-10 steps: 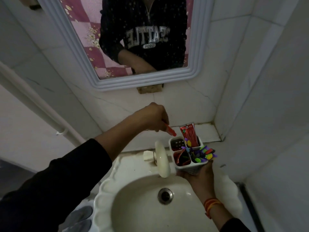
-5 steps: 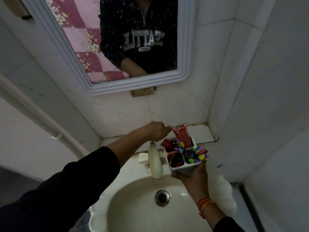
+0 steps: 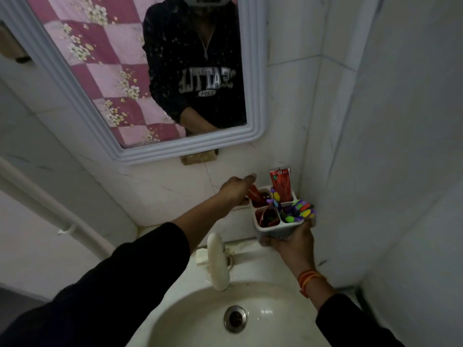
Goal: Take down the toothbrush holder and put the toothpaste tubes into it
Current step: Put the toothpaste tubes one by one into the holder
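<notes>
There are 2 hands: the left hand (image 3: 236,190) and the right hand (image 3: 295,242). There is 1 toothbrush holder (image 3: 278,227) with 4 compartments, and 3 red toothpaste tubes show in it: 1 tall tube (image 3: 281,185) upright at the back, 1 tube (image 3: 254,191) by the left fingers, and 1 tube (image 3: 266,216) in the front compartment. Around them are 1 sink (image 3: 263,321) with 1 drain (image 3: 235,318), 1 tap (image 3: 217,261), 1 mirror (image 3: 255,96), and 1 bunch of colourful toothbrushes (image 3: 299,211), too tangled to count.

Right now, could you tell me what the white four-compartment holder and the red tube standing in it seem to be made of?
The white four-compartment holder looks like moulded matt plastic, with thin even walls. The red tube looks like glossy laminate or plastic, with a flat crimped top end.
</notes>
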